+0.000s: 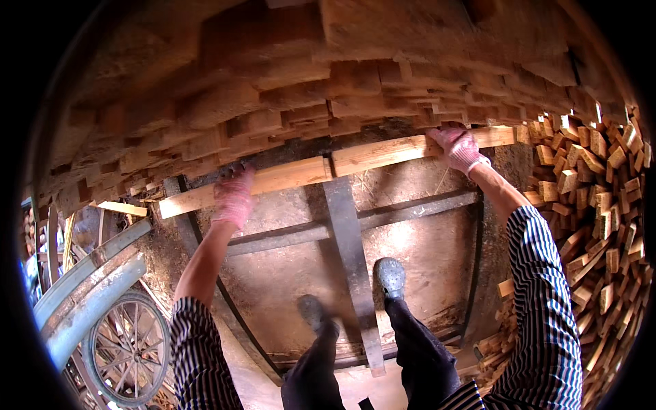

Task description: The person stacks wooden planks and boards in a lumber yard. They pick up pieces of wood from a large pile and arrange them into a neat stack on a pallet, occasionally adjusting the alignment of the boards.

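Two pale wooden boards lie end to end across a dark frame (348, 232), meeting near its middle bar. On the left board (294, 175), my left hand (234, 195) in a pink knit glove has its fingers wrapped over the far edge. My right hand (459, 147), gloved the same way, grips the right board (383, 154) near its right part. The far edges of both boards run close along the bottom of a tall wood stack (328, 89). The fingertips of both hands are partly hidden behind the boards.
Cut wood pieces (581, 171) are piled high on the right, ends outward. At the left stand a spoked wheel (128, 348) and curved blue-grey metal parts (89, 301). My feet in grey clogs (390, 275) stand inside the frame, between its bars.
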A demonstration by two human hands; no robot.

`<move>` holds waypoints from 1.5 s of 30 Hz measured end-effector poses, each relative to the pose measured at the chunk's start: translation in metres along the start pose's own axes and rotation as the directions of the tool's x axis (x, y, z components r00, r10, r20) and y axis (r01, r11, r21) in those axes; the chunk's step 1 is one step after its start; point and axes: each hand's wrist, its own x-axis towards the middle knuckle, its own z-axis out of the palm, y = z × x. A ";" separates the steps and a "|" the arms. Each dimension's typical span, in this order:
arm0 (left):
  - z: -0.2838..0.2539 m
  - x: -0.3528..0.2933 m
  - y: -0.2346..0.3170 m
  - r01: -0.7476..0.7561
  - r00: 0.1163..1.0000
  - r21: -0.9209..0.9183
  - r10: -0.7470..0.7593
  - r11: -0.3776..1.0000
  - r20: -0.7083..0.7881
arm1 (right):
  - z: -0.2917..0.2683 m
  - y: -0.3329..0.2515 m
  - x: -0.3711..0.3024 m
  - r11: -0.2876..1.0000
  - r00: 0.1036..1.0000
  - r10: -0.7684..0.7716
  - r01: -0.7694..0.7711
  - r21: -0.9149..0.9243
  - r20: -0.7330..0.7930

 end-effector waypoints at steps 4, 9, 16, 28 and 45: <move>0.056 0.024 0.010 -0.150 0.937 0.147 0.188 0.978 -0.294 | 0.026 0.018 -0.023 0.999 0.984 -0.006 0.013 0.040 -0.178; 0.072 0.019 -0.023 -0.201 0.921 0.014 0.194 0.980 -0.338 | 0.011 -0.021 -0.010 0.998 0.992 0.056 -0.058 -0.020 -0.112; 0.096 0.021 -0.030 -0.186 0.926 0.010 0.179 0.982 -0.333 | 0.026 -0.026 -0.011 0.993 0.978 0.119 -0.119 0.010 -0.170; -0.016 -0.005 0.040 0.079 0.996 -0.056 -0.076 0.995 0.049 | 0.015 -0.084 -0.112 0.946 0.840 0.279 -0.158 0.281 -0.465; -0.247 -0.438 0.272 -0.269 0.467 -0.809 0.805 0.523 0.365 | -0.285 -0.109 -0.744 0.074 0.492 0.829 -0.566 0.821 0.265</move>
